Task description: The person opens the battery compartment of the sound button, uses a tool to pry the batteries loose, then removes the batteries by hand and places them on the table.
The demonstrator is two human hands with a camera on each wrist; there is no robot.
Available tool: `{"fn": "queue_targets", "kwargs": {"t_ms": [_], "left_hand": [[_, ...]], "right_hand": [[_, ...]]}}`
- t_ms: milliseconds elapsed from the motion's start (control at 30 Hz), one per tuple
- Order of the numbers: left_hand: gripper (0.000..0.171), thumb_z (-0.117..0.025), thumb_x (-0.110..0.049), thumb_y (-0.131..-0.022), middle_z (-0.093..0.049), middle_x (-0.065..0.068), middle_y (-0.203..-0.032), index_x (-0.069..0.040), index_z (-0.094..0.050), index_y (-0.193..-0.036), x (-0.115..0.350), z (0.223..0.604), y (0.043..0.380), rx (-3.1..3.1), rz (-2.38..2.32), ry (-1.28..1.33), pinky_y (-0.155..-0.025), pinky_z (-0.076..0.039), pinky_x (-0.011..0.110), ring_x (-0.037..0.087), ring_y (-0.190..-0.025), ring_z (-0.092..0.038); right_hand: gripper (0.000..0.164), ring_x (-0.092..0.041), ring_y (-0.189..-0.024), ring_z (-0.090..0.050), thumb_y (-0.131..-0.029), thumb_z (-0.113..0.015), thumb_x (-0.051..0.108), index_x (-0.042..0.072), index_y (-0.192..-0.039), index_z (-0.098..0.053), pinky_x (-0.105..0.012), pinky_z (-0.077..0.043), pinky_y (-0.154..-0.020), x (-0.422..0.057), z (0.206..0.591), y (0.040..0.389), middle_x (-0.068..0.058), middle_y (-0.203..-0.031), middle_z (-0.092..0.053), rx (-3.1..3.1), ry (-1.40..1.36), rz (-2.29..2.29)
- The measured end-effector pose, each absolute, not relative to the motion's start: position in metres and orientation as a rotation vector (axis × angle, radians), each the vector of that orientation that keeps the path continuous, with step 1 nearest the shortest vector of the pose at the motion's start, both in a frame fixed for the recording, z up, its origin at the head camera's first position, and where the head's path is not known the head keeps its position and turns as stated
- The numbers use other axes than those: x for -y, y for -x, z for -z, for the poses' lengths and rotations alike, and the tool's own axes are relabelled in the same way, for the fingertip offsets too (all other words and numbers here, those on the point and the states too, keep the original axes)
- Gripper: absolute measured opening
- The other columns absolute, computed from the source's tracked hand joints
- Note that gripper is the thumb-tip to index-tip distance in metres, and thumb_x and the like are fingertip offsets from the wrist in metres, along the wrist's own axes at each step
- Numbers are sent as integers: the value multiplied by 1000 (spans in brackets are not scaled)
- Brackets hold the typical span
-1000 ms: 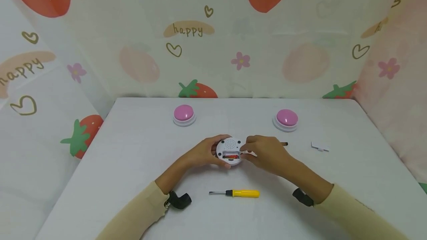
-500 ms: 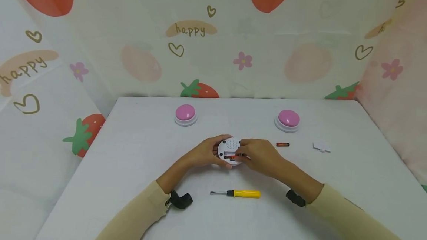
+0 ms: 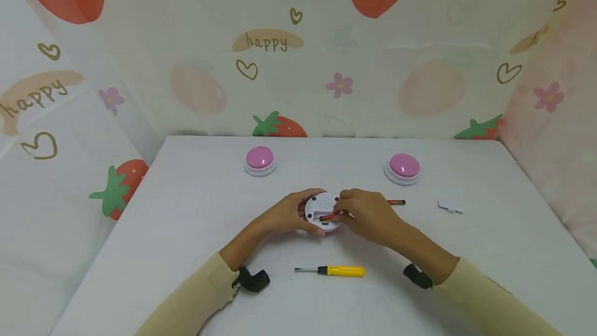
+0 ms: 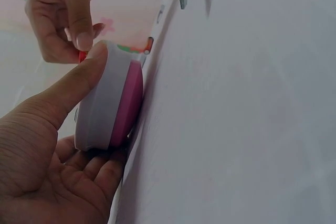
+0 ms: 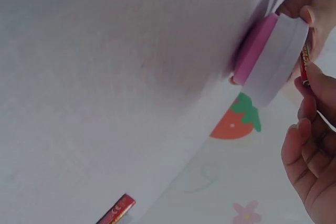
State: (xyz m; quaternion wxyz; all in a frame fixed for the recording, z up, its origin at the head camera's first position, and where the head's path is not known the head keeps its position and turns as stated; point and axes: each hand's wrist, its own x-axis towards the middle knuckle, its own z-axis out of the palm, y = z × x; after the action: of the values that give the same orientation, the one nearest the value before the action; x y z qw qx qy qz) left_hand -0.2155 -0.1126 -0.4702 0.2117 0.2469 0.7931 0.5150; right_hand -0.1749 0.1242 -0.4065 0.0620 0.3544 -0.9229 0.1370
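Observation:
My left hand [image 3: 288,214] grips a round white button with a pink top [image 4: 107,100] by its edges, thumb on one side and fingers on the other. Its white underside [image 3: 323,202] faces up, with speaker holes, small dark feet and an uncovered battery compartment. Between the thumb and fingers of my right hand [image 3: 370,212] is a red battery [image 3: 328,217], pinched and tilted, its far end at the compartment. The right wrist view shows the same battery [image 5: 304,64] beside the button's underside. Another red battery [image 3: 397,202] lies on the table behind my right hand, partly hidden.
Two more pink-topped buttons stand farther back, one left [image 3: 259,161] and one right [image 3: 403,168]. A small white battery cover [image 3: 450,206] lies at the right. Nearer the front is a yellow-handled screwdriver [image 3: 345,271]. A patterned cloth wall [image 3: 350,45] rises behind the table [image 3: 210,180].
The battery was lying flat in the compartment; now it is tilted, pinched by my right hand. The right fingers moved over the compartment and slightly back. My left hand keeps its hold.

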Motion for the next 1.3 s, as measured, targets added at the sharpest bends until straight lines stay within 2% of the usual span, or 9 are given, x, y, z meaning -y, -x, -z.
{"fn": "queue_targets", "kwargs": {"t_ms": [300,700,1000,1300], "left_hand": [[92,-93,-19,-75,-54,2,-146,-16,-44,-153,111,469,216,-2217,-1426,-663,-106,-47,29,17,-123,-57],[93,-94,-21,-73,-56,0,-144,-19,-45,-152,111,469,214,-2230,-1421,-656,-107,-46,32,16,-122,-57],[93,-93,-20,-74,-55,1,-144,-18,-45,-152,112,470,215,-2232,-1423,-666,-108,-46,31,16,-123,-57],[93,-94,-19,-73,-56,2,-144,-18,-45,-153,112,470,215,-2237,-1425,-650,-108,-46,31,16,-122,-57]], "right_hand": [[18,-15,-83,-63,-82,-87,16,17,-98,-80,-24,-56,-68,-146,400,176,3,-92,-70,2791,-981,-420],[16,-16,-76,-62,-79,-88,15,17,-93,-80,-26,-49,-61,-186,403,181,9,-82,-65,2828,-834,-445],[16,-15,-78,-61,-79,-88,14,15,-93,-80,-30,-50,-63,-217,401,180,7,-83,-68,2853,-731,-434],[15,-17,-73,-56,-81,-87,14,13,-94,-80,-28,-45,-58,-243,411,182,7,-80,-66,2894,-681,-460]]}}
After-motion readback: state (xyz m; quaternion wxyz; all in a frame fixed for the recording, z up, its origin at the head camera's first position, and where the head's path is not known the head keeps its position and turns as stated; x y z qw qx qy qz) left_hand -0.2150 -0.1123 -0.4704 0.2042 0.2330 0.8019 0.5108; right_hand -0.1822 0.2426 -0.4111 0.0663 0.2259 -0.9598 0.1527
